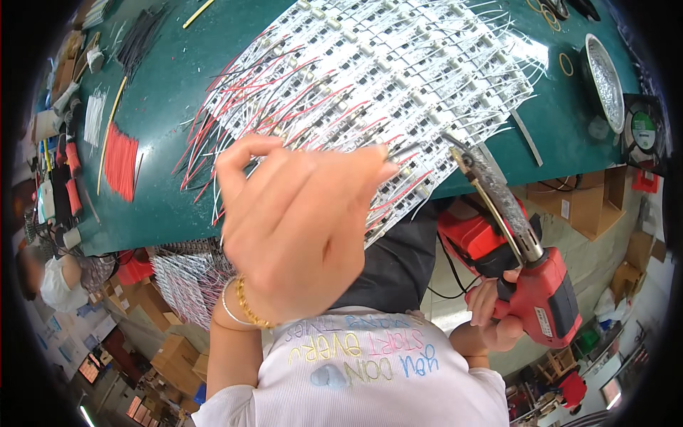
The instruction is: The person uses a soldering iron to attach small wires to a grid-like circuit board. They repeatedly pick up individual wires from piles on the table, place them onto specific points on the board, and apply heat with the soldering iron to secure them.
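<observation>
My left hand (299, 220) hovers over the near part of a large white circuit-board panel (398, 64), thumb and forefinger pinched together. A short black wire (405, 151) sticks out from the fingertips toward the right. My right hand (491, 309) grips a red-and-black soldering gun (548, 295) by its handle, off the table's near edge. The gun's metal barrel points up and left, and its tip lies close to the black wire, over the panel's right near side. Rows of small components and many red, black and white wires cover the panel. My left hand hides part of it.
On the green table (178, 78) lie bundles of red wires (121, 164), white wires (94, 117) and black wires (140, 43). A metal bowl (605, 82) and a solder spool (642, 130) stand at the right. More wired panels (188, 281) sit below the table's left edge.
</observation>
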`<control>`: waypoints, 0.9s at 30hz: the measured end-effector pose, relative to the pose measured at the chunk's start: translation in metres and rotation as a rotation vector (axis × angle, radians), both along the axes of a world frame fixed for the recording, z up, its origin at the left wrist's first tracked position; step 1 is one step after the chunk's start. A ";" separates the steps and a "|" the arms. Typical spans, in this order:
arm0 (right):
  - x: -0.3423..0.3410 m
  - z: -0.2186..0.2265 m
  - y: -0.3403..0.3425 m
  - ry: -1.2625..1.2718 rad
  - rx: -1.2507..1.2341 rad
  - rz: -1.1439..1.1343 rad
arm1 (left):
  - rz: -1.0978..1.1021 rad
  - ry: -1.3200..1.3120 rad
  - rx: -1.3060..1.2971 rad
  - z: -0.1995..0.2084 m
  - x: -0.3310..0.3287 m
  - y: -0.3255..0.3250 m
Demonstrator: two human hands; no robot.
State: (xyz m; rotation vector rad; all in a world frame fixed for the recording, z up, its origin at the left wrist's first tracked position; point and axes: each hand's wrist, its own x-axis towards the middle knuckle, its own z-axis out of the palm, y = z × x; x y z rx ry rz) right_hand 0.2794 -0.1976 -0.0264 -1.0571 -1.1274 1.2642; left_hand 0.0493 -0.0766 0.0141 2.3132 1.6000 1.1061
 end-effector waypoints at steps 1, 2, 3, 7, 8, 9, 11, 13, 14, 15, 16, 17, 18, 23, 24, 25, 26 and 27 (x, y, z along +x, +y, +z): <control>-0.001 0.003 -0.002 -0.014 -0.022 -0.040 | -0.018 -0.017 -0.050 0.004 0.004 -0.002; -0.002 0.003 -0.002 -0.014 -0.023 -0.051 | -0.036 -0.017 -0.078 0.005 0.007 -0.004; -0.002 0.002 -0.002 -0.015 -0.026 -0.064 | -0.054 -0.018 -0.107 0.003 0.010 -0.005; -0.001 0.002 -0.011 0.000 -0.063 -0.107 | -0.027 -0.039 -0.214 -0.015 0.019 -0.007; -0.001 0.003 -0.010 0.005 -0.065 -0.104 | -0.020 -0.039 -0.212 -0.017 0.020 -0.007; -0.001 0.003 -0.011 0.008 -0.072 -0.097 | -0.012 -0.039 -0.210 -0.019 0.021 -0.007; 0.000 0.005 -0.011 0.007 -0.093 -0.076 | -0.003 -0.040 -0.212 -0.020 0.021 -0.007; 0.001 0.006 -0.012 -0.011 -0.105 -0.034 | 0.001 -0.043 -0.222 -0.020 0.020 -0.006; 0.005 0.003 -0.017 -0.023 -0.097 -0.014 | -0.007 -0.049 -0.216 -0.021 0.020 -0.007; 0.006 0.000 -0.022 -0.024 -0.108 -0.035 | -0.014 -0.054 -0.210 -0.023 0.021 -0.009; 0.006 -0.003 -0.028 -0.024 -0.118 -0.055 | -0.021 -0.060 -0.204 -0.024 0.021 -0.010; 0.002 -0.005 -0.034 -0.013 -0.147 -0.116 | -0.024 -0.052 -0.201 -0.023 0.021 -0.010; 0.000 -0.002 -0.033 -0.028 -0.169 -0.145 | -0.028 -0.054 -0.207 -0.022 0.020 -0.008; 0.008 -0.013 -0.035 -0.068 -0.149 -0.153 | -0.016 -0.037 -0.182 -0.026 0.021 -0.010; 0.008 -0.014 -0.036 -0.068 -0.137 -0.181 | -0.019 -0.038 -0.180 -0.026 0.021 -0.010; 0.007 -0.015 -0.037 -0.067 -0.125 -0.209 | -0.023 -0.037 -0.177 -0.027 0.021 -0.010; 0.000 -0.011 -0.034 -0.072 -0.121 -0.259 | -0.026 -0.045 -0.180 -0.026 0.021 -0.009; -0.002 -0.005 -0.030 -0.077 -0.130 -0.233 | -0.030 -0.052 -0.184 -0.025 0.021 -0.008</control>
